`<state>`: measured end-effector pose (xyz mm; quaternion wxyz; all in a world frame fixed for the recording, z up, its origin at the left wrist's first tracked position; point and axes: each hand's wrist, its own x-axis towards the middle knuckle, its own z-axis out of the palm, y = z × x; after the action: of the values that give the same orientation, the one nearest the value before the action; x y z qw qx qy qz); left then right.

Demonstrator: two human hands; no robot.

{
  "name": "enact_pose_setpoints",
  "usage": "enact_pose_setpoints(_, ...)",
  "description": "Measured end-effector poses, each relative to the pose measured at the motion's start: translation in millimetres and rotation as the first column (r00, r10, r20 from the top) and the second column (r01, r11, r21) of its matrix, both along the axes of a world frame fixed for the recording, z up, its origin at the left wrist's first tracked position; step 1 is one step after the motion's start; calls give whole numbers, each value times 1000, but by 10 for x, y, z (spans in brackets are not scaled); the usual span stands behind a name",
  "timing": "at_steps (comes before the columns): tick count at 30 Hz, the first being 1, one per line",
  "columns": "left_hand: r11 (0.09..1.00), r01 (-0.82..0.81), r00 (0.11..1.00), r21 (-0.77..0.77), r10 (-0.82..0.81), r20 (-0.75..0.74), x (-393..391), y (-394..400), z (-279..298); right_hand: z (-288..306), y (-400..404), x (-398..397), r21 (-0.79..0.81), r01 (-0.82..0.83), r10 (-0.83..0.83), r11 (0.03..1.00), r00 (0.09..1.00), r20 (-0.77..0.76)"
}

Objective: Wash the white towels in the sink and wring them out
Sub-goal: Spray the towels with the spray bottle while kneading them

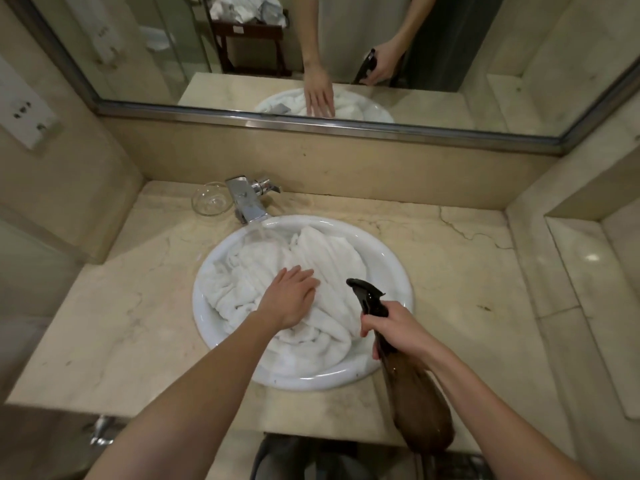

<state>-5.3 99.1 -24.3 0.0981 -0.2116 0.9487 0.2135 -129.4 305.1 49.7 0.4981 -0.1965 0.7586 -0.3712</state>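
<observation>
White towels [332,261] lie bunched in the round white sink [388,258]. Water runs from the chrome faucet [247,200] onto the towels at the sink's far left. My left hand [289,294] rests flat on the towels with straight fingers. My right hand [393,329] grips the neck of a brown spray bottle [420,407]. The bottle's black nozzle [363,291] points over the towels at the sink's right side.
A clear glass bowl [209,199] stands on the marble counter [467,289] left of the faucet. A mirror [346,57] runs along the back wall. A raised marble ledge [581,278] borders the counter on the right.
</observation>
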Motion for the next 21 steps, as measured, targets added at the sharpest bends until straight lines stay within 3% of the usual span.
enact_pose_setpoints(3,971,-64,986,230,97,-133,-65,130,82,25,65,-7,-56,-27,33,998,994,105)
enact_pose_setpoints(5,822,-182,933,540,318,-169,-150,286,193,28,77,9,-94,-63,76,994,988,134)
enact_pose_setpoints(7,638,-260,848,725,510,-144,-247,374,288,19,78,40,-124,-83,97,989,988,117)
enact_pose_setpoints(10,488,-314,773,814,629,-79,-308,377,330,3,78,57,-95,-77,81,992,996,30)
enact_pose_setpoints(13,427,-331,763,842,646,-27,-283,324,317,-19,96,33,-45,-70,69,997,997,-29)
enact_pose_setpoints(17,386,-328,801,862,597,37,-308,328,305,-46,139,21,-73,-81,85,994,995,44)
enact_pose_setpoints(21,277,-326,788,904,608,98,-401,374,316,-45,174,-17,-91,-83,84,992,996,7)
